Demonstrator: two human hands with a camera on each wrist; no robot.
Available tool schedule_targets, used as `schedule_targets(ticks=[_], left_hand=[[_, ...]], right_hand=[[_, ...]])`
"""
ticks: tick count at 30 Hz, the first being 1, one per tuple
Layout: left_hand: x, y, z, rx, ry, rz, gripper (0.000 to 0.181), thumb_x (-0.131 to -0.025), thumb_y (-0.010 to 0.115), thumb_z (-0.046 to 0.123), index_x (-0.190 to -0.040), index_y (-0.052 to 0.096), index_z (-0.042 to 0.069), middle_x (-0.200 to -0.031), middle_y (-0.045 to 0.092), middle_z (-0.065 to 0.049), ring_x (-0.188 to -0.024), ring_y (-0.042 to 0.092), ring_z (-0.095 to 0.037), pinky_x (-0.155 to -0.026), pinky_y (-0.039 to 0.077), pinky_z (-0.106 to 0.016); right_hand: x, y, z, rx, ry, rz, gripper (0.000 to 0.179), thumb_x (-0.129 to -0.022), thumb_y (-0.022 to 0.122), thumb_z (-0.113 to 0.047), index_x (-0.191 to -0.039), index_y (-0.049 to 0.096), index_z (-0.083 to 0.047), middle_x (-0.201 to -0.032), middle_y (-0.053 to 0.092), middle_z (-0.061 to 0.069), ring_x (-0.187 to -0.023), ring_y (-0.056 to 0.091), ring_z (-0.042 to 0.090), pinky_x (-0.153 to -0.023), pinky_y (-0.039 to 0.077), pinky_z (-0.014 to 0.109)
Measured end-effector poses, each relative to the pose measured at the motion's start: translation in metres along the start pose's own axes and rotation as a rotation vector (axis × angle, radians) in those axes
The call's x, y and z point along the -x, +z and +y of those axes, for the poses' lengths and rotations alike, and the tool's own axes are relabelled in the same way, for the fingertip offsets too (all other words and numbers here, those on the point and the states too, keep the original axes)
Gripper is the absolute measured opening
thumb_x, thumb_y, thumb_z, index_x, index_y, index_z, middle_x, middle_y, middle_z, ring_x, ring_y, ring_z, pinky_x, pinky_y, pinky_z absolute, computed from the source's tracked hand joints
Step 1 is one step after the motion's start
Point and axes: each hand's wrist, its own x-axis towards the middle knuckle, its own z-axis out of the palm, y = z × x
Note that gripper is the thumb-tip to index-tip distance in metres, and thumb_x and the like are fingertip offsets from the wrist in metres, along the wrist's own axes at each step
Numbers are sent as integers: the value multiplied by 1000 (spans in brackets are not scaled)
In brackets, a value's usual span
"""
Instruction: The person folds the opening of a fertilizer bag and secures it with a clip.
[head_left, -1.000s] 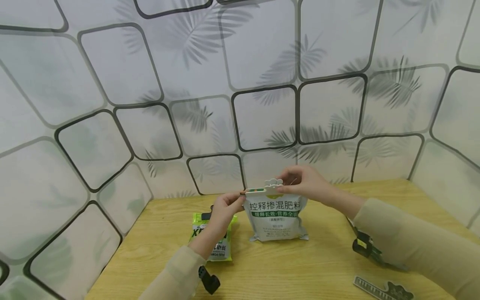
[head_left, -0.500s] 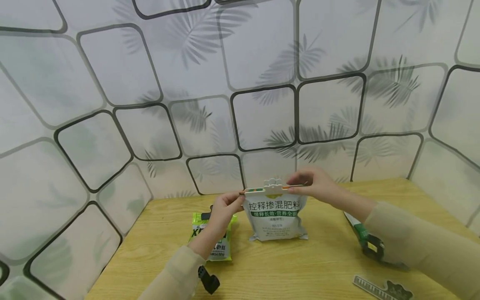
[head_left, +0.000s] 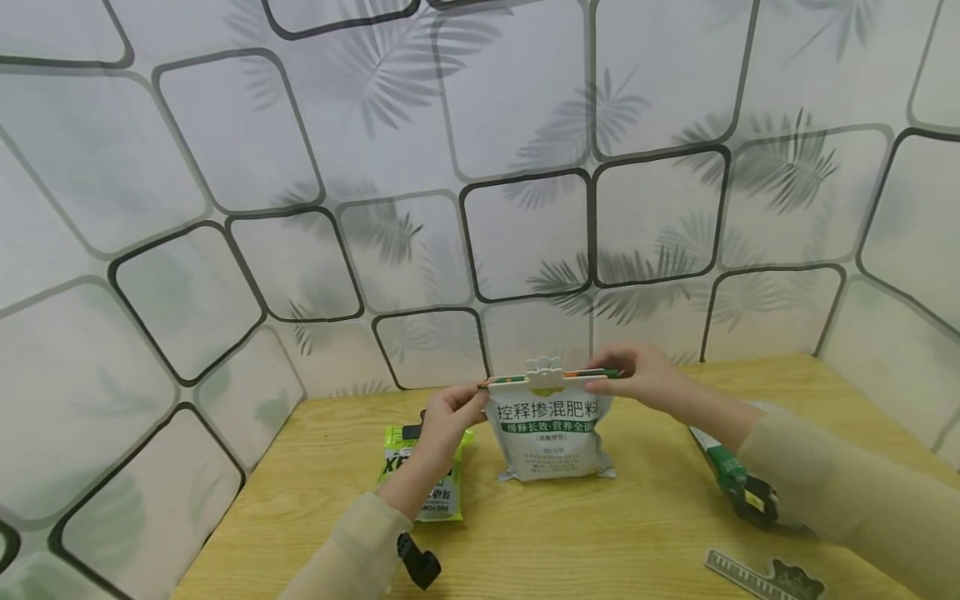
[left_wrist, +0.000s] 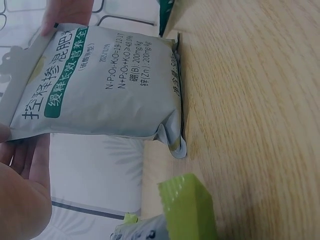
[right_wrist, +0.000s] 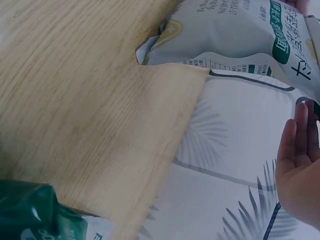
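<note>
A white fertilizer bag (head_left: 555, 450) with a green band stands upright on the table. Along its top edge runs a long white sealing clip (head_left: 544, 375) with a wavy-edged handle. My left hand (head_left: 454, 412) pinches the bag's top left corner, at the clip's end. At the opposite corner my right hand (head_left: 647, 380) pinches the top edge, thumb in front and fingers behind. From the left wrist view, the bag's printed front (left_wrist: 115, 82) shows between both hands. The right wrist view has the right hand's fingers (right_wrist: 300, 135) reaching behind the bag's edge.
A bright green packet (head_left: 444, 502) with a black clip (head_left: 412, 432) stands left, partly behind the left forearm. Another green and white packet (head_left: 722, 458) lies right, partly under the right sleeve. A flat ruler-like clip (head_left: 738, 571) lies near the table's front right. A patterned wall covering (head_left: 525, 242) rises behind.
My right hand has slid rightward from beside the clip's handle to the bag's top right corner, uncovering more of the clip. The left hand and the bag hold nearly still.
</note>
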Motion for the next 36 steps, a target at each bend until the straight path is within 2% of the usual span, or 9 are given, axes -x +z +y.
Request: schedule_targets(ticks=[4, 9, 13, 21, 25, 28, 31, 36], left_hand=[[0, 0, -1, 5, 9, -5, 26, -107, 61, 7, -123, 74, -8, -130, 73, -20, -101, 74, -9, -100, 64, -41], [1, -1, -1, 17, 16, -13, 26, -107, 61, 6, -122, 74, -10, -129, 74, -18, -101, 73, -7, -99, 64, -40], [1, -1, 0, 23, 10, -16, 26, -107, 61, 6, -124, 73, -10, -127, 74, -18, -100, 72, -6, -98, 65, -38], [3, -3, 2, 5, 20, -47, 30, -107, 60, 7, -127, 69, -13, -136, 67, -25, -98, 71, -4, -100, 64, -39], [4, -4, 2, 6, 16, -52, 29, -107, 60, 7, -125, 70, -14, -137, 68, -22, -99, 71, -2, -100, 64, -37], [3, -4, 1, 13, 6, -42, 28, -107, 61, 6, -125, 71, -12, -133, 72, -18, -100, 71, -2, -99, 65, -36], [2, -3, -1, 11, -5, -27, 26, -106, 63, 6, -125, 72, -10, -122, 77, -12, -97, 72, -3, -98, 65, -36], [2, -3, -2, -18, 5, -18, 24, -103, 67, 5, -123, 74, -8, -108, 79, -7, -93, 71, -4, -97, 65, -39]], right_hand=[[2, -1, 2, -12, 4, -7, 29, -96, 80, -16, -118, 74, 1, -105, 76, 6, -83, 64, 10, -72, 55, 27], [4, -1, 4, -16, 19, -10, 32, -96, 81, -17, -121, 73, 2, -104, 76, 4, -86, 66, 12, -76, 57, 31], [5, -1, 7, -25, 23, -15, 32, -96, 81, -18, -121, 73, 2, -100, 75, 2, -86, 66, 13, -74, 56, 29], [9, 2, 16, -14, 51, -15, 36, -95, 82, -21, -121, 73, 2, -96, 77, 4, -86, 69, 14, -76, 55, 30], [11, 3, 19, 1, 67, -7, 40, -94, 84, -25, -122, 73, 1, -96, 77, 4, -88, 70, 15, -79, 56, 32], [12, 4, 20, -3, 68, -9, 40, -94, 83, -27, -122, 72, 0, -96, 76, 4, -87, 69, 15, -79, 56, 33], [13, 6, 21, -21, 66, -18, 40, -95, 83, -27, -122, 72, 1, -95, 76, 4, -87, 69, 14, -78, 56, 32], [14, 8, 26, -99, 45, -44, 47, -97, 81, -21, -133, 68, 6, -113, 79, 15, -99, 73, 11, -87, 62, 29]])
